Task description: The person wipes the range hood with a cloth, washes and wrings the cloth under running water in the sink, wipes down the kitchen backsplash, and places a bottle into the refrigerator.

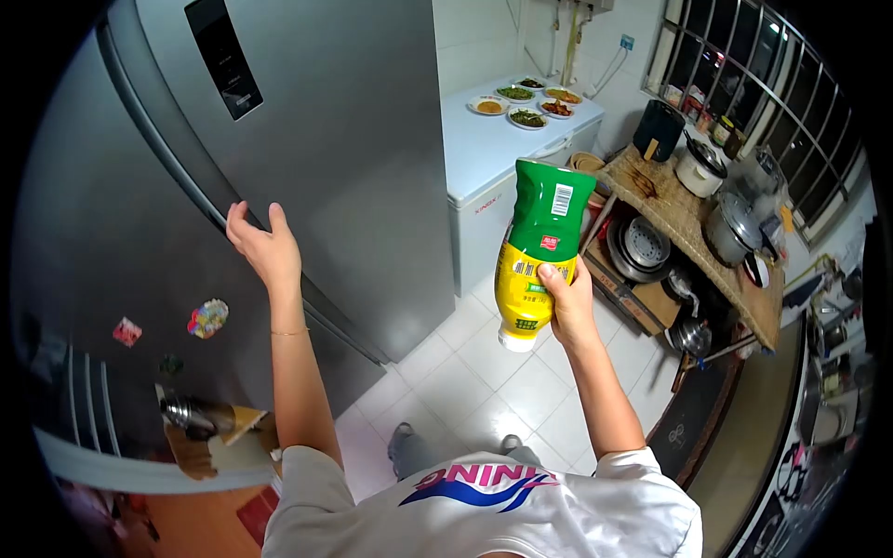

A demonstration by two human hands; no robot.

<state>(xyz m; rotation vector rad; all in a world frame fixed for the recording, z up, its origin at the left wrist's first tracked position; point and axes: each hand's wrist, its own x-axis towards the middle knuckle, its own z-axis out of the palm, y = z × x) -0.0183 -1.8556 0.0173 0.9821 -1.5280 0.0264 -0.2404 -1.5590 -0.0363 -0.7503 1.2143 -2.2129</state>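
My right hand (572, 302) is wrapped around a squeeze bottle (542, 246) with a green and yellow label. The bottle is tilted slightly, its white cap pointing down and its broad green base up. To the left, my left hand (268, 249) is raised at the long handle (167, 153) of a grey refrigerator (344, 139). Its thumb stands apart from the fingers, and the fingertips are at the handle's edge; whether they touch it is unclear. The refrigerator door looks closed.
A white chest freezer (474, 172) bears several plates of food (527, 118). On the right, a wooden shelf (674, 191) carries a white cooker (699, 172) and a steel pot (733, 232), with bowls (644, 244) underneath. White floor tiles (465, 372) lie below my hands.
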